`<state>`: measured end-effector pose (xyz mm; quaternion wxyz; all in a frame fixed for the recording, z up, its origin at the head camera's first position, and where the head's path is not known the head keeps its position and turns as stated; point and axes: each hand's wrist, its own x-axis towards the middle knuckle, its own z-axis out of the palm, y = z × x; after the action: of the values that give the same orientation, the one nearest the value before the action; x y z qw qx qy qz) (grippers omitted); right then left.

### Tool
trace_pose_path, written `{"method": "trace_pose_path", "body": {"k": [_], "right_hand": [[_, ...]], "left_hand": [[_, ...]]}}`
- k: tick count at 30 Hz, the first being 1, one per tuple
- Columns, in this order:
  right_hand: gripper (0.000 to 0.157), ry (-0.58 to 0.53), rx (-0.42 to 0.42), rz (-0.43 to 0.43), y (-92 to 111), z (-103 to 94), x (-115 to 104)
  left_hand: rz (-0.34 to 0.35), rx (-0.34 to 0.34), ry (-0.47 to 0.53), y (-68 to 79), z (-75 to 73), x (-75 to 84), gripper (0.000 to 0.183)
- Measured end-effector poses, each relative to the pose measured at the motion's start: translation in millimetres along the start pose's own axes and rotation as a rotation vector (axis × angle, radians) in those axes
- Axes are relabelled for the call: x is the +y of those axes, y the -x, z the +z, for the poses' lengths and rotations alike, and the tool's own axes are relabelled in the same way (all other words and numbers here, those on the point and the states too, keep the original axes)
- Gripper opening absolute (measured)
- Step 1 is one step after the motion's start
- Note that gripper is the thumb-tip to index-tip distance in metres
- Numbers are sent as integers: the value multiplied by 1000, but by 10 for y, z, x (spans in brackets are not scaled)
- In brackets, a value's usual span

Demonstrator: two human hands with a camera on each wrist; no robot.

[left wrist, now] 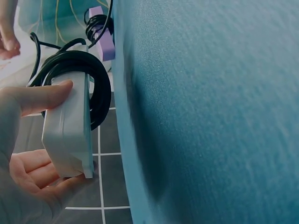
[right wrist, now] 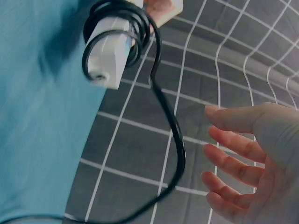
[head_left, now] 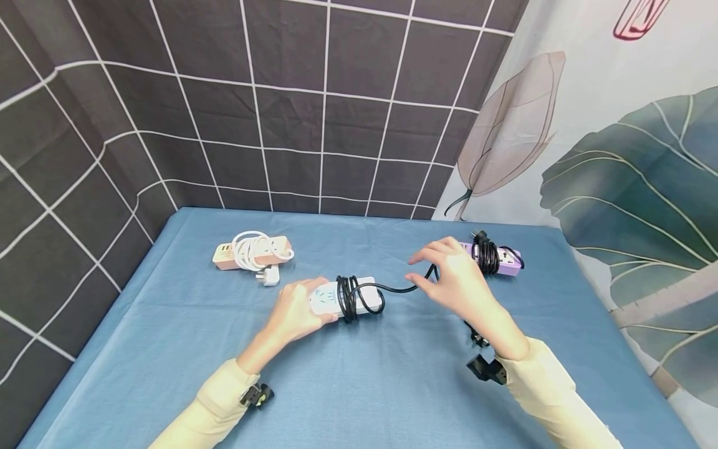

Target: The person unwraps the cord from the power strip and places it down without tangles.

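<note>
My left hand (head_left: 296, 312) grips the left end of a white power strip (head_left: 325, 299), its thumb along one side. A black cord (head_left: 348, 298) is wound in several loops around the strip's right half. From the loops the cord runs right, passing by my right hand (head_left: 457, 277). That hand is raised with its fingers spread and gently bent; the right wrist view shows the cord (right wrist: 180, 154) apart from the fingertips. A black plug (head_left: 479, 338) hangs or lies beneath the right forearm. In the left wrist view the strip (left wrist: 70, 126) is tilted up beside the blue cloth.
At the back left lies a pink power strip (head_left: 224, 257) with a coiled white cord and a white plug (head_left: 269, 275). A purple power strip (head_left: 509, 265) bound with black cord sits at the back right, partly behind my right hand. Blue cloth (head_left: 359, 386) covers the table.
</note>
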<state>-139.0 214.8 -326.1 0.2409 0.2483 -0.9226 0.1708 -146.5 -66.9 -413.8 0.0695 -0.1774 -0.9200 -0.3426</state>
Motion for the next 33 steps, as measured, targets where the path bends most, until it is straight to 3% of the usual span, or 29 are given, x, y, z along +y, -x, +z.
{"method": "trace_pose_path", "body": {"k": [8,17,22,33], "right_hand": [[22,5,-89,-129,-67,219,-169],[18,40,-103,-304,-42,441,-191],[17,24,-80,-322,-21,525,-174],[19,-9,-65,-261,11,629,-236]], "left_hand": [[2,-5,0,-8,1,10,62],[3,-11,-8,-19,1,8,63],[5,-9,-1,-17,2,6,62],[20,8,-6,-1,20,1,59]]}}
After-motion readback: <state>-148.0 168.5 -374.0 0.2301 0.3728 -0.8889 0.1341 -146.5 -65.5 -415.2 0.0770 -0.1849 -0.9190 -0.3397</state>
